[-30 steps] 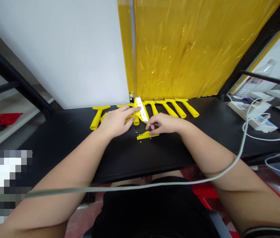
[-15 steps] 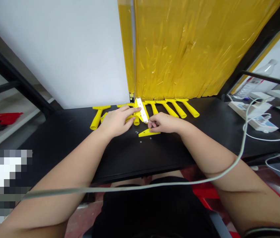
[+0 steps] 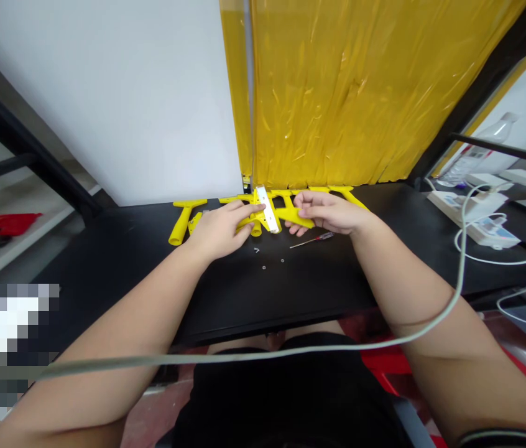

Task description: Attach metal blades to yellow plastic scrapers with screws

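Observation:
My left hand [image 3: 219, 231] is closed round the handle of a yellow T-shaped scraper, index finger reaching its head. Across that head lies a silver-white metal strip [image 3: 268, 210]. Raised beside the strip, a flat yellow cover plate [image 3: 295, 216] is pinched in my right hand [image 3: 331, 210], thumb and index finger on its right end. On the table below are small screws [image 3: 257, 250], a washer or nut [image 3: 263, 267] and another small ring [image 3: 282, 261]. A screwdriver [image 3: 312, 241] with a dark red, clear-looking handle rests under my right hand.
More yellow T-shaped handles stand along the back of the black table [image 3: 319, 280], one of them a handle at left [image 3: 181, 224]. White power strips [image 3: 487, 218] and cables sit at right. A pale cable [image 3: 263, 353] hangs across the view, in front of my forearms.
My right hand has picked the yellow cover plate up off the table and brought it up and right, beside the metal strip. The screwdriver now shows. My left hand has stayed put.

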A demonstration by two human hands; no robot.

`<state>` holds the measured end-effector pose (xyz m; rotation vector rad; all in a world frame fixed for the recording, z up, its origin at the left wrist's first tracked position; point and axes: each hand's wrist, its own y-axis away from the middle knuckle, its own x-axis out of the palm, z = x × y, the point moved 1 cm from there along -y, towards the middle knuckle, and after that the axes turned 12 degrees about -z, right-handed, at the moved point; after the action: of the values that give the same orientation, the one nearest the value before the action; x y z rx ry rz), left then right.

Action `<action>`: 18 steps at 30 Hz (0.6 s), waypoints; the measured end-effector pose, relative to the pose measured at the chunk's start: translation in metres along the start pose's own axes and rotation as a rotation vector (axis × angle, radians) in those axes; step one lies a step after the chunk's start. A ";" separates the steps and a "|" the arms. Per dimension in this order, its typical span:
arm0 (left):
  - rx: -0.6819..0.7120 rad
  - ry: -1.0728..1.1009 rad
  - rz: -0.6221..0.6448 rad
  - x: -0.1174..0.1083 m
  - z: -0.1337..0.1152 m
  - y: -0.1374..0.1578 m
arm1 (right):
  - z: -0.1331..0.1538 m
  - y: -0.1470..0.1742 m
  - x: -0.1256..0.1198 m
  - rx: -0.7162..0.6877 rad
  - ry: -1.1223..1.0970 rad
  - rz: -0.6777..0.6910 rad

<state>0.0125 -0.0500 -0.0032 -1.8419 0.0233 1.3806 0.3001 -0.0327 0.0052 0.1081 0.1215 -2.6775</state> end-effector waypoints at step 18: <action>0.045 0.017 0.017 0.006 -0.008 0.002 | -0.022 -0.023 0.026 -0.234 0.202 -0.314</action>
<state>0.0205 -0.0535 -0.0089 -1.8199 0.0782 1.3657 0.2678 -0.0217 -0.0179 0.3081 0.5552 -2.9319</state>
